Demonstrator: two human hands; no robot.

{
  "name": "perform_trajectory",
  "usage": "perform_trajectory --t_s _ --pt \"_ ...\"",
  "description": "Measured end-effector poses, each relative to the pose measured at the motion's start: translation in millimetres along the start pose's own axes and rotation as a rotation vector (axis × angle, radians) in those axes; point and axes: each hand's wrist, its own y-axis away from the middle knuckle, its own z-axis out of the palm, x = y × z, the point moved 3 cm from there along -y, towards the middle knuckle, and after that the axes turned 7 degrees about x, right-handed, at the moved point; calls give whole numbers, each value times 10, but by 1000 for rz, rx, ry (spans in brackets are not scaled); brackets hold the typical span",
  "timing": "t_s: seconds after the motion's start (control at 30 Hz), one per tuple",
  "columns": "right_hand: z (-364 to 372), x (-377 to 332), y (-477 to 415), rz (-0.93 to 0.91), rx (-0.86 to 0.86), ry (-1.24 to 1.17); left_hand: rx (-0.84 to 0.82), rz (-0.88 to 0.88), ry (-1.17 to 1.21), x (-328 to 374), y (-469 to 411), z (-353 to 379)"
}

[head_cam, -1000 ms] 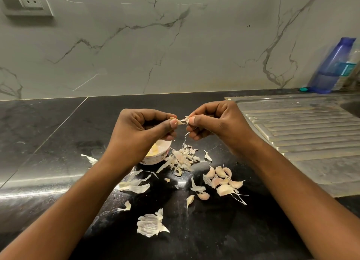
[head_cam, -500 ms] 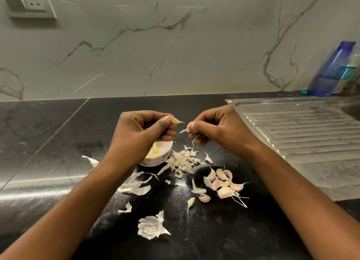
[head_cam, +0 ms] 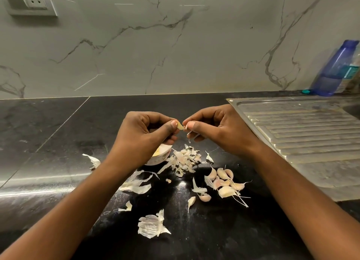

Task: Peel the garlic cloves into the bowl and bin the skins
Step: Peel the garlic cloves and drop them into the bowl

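Task judged about midway. A clove (head_cam: 180, 125) is pinched between thumb and curled fingers of the left hand (head_cam: 144, 135) and held up above the counter (head_cam: 58, 143), just over the bowl (head_cam: 162, 156). Its pale tip is bared. A strip of skin (head_cam: 188, 132) is pinched by the right hand (head_cam: 214, 129), fingers curled, right beside the clove tip. Whether it is torn free cannot be told.

Done: some yellowish peeled garlic is seen in the bowl, mostly hidden by the left hand, so it cannot be counted.

Left: several unpeeled cloves (head_cam: 224, 183) are clustered on the counter near the right forearm. Skins are scattered, with a small pile (head_cam: 185, 160) just beside the bowl and bigger husks (head_cam: 152, 225) nearer the camera. None appear binned, and no bin is in view.
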Motion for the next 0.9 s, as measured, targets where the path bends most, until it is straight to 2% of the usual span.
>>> perform_trajectory --t_s 0.6,0.9 --pt "55 -25 18 -65 -64 89 -57 164 -146 54 48 33" --pt "47 -14 28 -91 -63 105 -69 171 -165 50 70 53"
